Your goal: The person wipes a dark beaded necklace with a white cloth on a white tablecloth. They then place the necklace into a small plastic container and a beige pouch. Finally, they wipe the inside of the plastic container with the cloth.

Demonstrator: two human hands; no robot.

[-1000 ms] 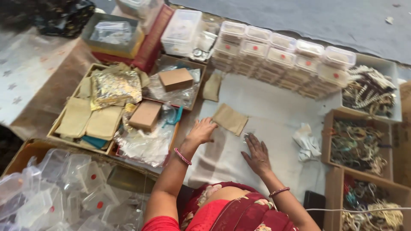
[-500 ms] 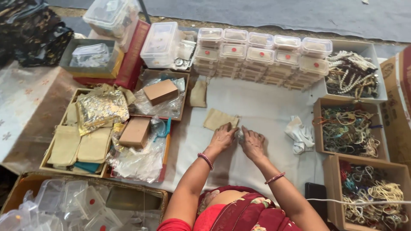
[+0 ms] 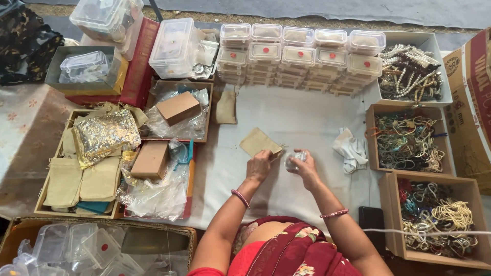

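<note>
Pouch [image 3: 260,142] left of cloth [image 3: 351,150]

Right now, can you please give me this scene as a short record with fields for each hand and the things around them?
left hand: holds the edge of a small beige cloth pouch lying on the white cloth
right hand: holds a small clear plastic packet; contents too small to tell
behind the hands: stacked clear lidded boxes, some with a red dot
to the right: crumpled white cloth piece; cardboard boxes of beaded jewellery
to the left: tray of beige pouches, a gold pouch
</note>
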